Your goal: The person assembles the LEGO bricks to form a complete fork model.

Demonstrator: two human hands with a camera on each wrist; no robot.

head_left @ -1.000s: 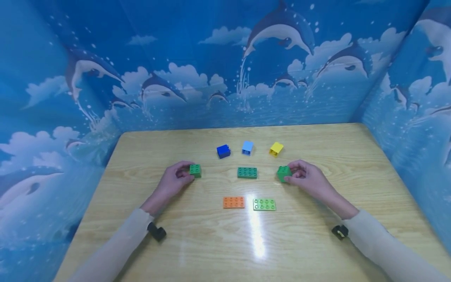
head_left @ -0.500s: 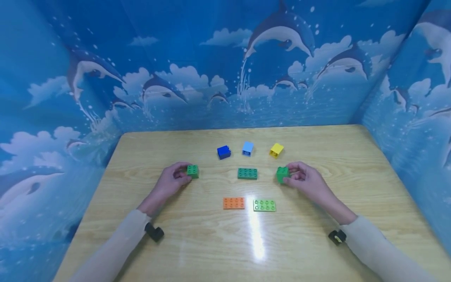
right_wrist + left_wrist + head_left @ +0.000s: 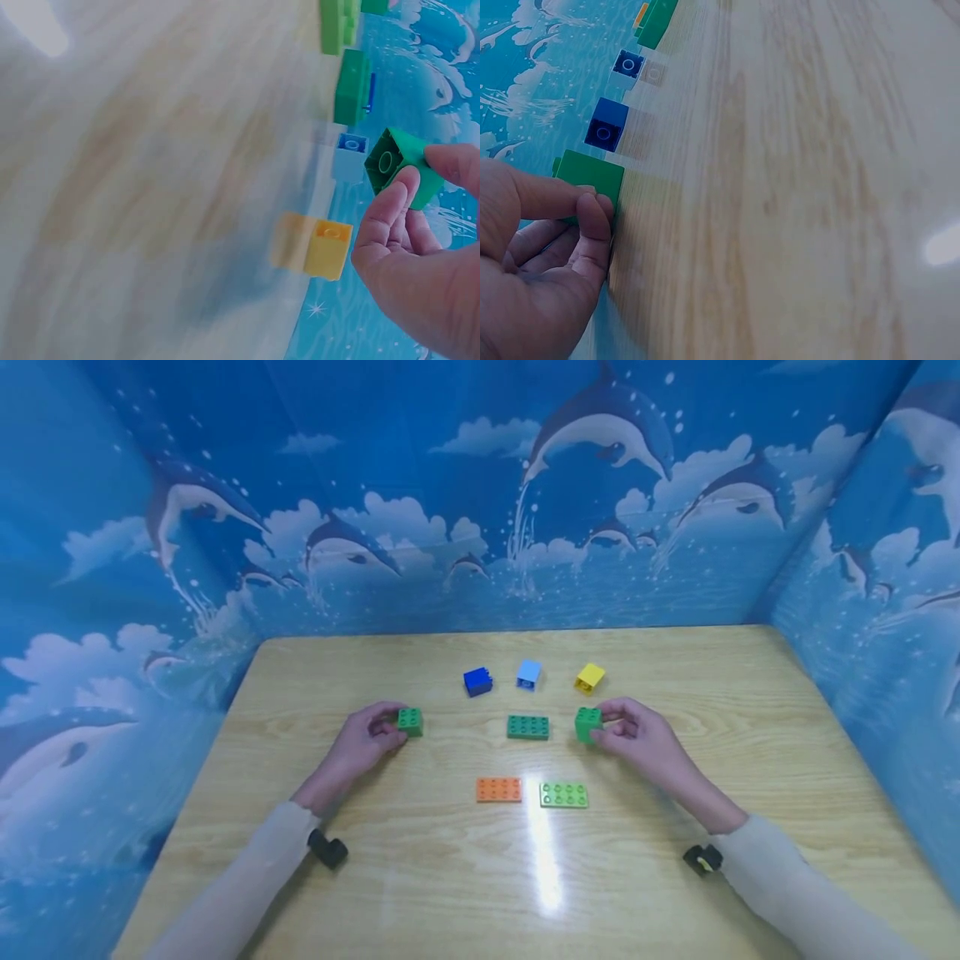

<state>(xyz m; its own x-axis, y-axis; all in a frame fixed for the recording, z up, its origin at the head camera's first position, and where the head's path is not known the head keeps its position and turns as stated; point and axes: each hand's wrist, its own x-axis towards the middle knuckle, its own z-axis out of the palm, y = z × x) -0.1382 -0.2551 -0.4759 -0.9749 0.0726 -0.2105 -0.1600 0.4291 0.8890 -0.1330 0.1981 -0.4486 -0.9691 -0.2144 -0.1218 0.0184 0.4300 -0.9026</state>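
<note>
On the left side of the table, my left hand [image 3: 367, 737] pinches a green toy building brick [image 3: 410, 722] with four-stud top facing up. In the left wrist view the thumb and index finger press that green brick [image 3: 592, 172] near the tabletop. My right hand [image 3: 637, 735] grips a second green brick [image 3: 588, 724] between thumb and fingers. The right wrist view shows this green brick [image 3: 420, 169] tilted and raised, its hollow underside visible. Between the hands lies a dark green eight-stud brick [image 3: 528, 727].
Behind lie a dark blue brick [image 3: 477, 682], a light blue brick [image 3: 528, 675] and a yellow brick [image 3: 589, 678]. In front are an orange flat brick [image 3: 498, 790] and a lime green flat brick [image 3: 563, 795]. A dolphin-print curtain [image 3: 420, 593] surrounds the wooden table [image 3: 420, 877].
My right hand has carried its green brick leftward, toward the middle. The left hand shifted slightly left with its brick, then stayed about still. The other bricks lie as before.
</note>
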